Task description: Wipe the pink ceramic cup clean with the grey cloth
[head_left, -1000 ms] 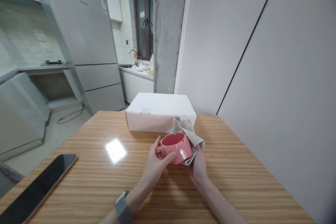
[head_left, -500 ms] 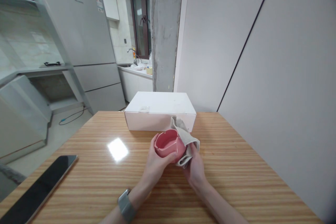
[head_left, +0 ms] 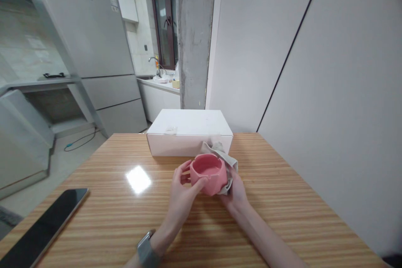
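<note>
A pink ashtray [head_left: 215, 178] with a notched rim and faceted sides is held above the table, its hollow tipped toward me. My left hand [head_left: 185, 186] grips its left side, thumb on the front wall and fingers behind. A light grey cloth [head_left: 230, 162] lies against the ashtray's right and far sides. My right hand [head_left: 236, 188] is closed on this cloth and presses it to the ashtray from the right. The right fingertips are partly hidden by the cloth and the ashtray.
A white box [head_left: 190, 144] stands at the far edge of the wood-grain table [head_left: 276, 201], just behind the cloth. On the left lies a black phone [head_left: 47, 226]. A pale wall [head_left: 339, 92] runs along the right, and a fridge [head_left: 84, 29] stands beyond the table.
The ashtray has been turned, so more of its front wall faces me and it sits slightly further right. My left fingers have shifted along its side, with the cloth still against it.
</note>
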`<state>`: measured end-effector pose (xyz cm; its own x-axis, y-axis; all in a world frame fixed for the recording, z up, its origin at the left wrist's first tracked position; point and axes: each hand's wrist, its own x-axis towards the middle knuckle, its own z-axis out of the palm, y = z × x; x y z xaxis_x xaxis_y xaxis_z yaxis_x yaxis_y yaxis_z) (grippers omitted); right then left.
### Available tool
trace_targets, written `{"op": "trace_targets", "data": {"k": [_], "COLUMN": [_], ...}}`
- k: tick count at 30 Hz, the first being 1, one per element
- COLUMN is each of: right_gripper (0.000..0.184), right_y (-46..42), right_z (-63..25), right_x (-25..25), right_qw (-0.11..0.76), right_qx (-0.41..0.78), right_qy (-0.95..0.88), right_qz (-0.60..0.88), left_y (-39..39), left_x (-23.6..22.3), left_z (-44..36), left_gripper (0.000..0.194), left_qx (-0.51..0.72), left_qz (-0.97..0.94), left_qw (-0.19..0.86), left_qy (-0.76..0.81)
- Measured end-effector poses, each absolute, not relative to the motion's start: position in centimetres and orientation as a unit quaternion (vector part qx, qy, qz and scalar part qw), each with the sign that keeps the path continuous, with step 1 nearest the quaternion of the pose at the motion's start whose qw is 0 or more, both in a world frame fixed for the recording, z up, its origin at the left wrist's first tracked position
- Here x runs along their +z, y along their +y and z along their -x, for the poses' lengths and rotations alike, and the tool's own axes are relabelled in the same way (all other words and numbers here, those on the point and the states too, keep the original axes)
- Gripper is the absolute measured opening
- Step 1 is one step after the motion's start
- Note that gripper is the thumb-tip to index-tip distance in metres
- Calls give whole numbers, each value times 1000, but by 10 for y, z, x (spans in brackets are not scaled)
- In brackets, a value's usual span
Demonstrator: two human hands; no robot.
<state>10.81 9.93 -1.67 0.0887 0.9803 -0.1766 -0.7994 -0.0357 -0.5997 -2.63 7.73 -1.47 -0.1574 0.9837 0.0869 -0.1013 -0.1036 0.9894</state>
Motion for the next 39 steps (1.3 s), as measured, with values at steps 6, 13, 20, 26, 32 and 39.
{"op": "trace_targets", "data": {"k": [6, 13, 20, 26, 32, 39], "right_gripper": [20, 26, 26, 22, 17, 19], "right_y": [97, 93, 84, 95, 98, 89], "right_z": [-108, -105, -95, -108, -117, -109], "right_x": [-11, -13, -11, -10, -8, -3], "right_qw": [637, 640, 666, 685, 653, 634], "right_qx": [703, 693, 643, 636, 669, 678], "right_qy": [-151, -180, -249, -186, -207, -215], "right_qz": [278, 279, 286, 302, 288, 302], "left_y": [77, 79, 75, 78, 72, 70], "left_x": [-14, -14, -11, -19, -7, -7], "left_z": [32, 25, 23, 29, 32, 29], "left_gripper": [90, 76, 77, 79, 89, 112], "left_qx": [553, 595, 623, 572, 559, 555], "left_qz": [-514, -467, -419, -502, -583, -558], "left_qw": [512, 480, 427, 472, 331, 463], "left_qy": [410, 444, 504, 445, 488, 407]}}
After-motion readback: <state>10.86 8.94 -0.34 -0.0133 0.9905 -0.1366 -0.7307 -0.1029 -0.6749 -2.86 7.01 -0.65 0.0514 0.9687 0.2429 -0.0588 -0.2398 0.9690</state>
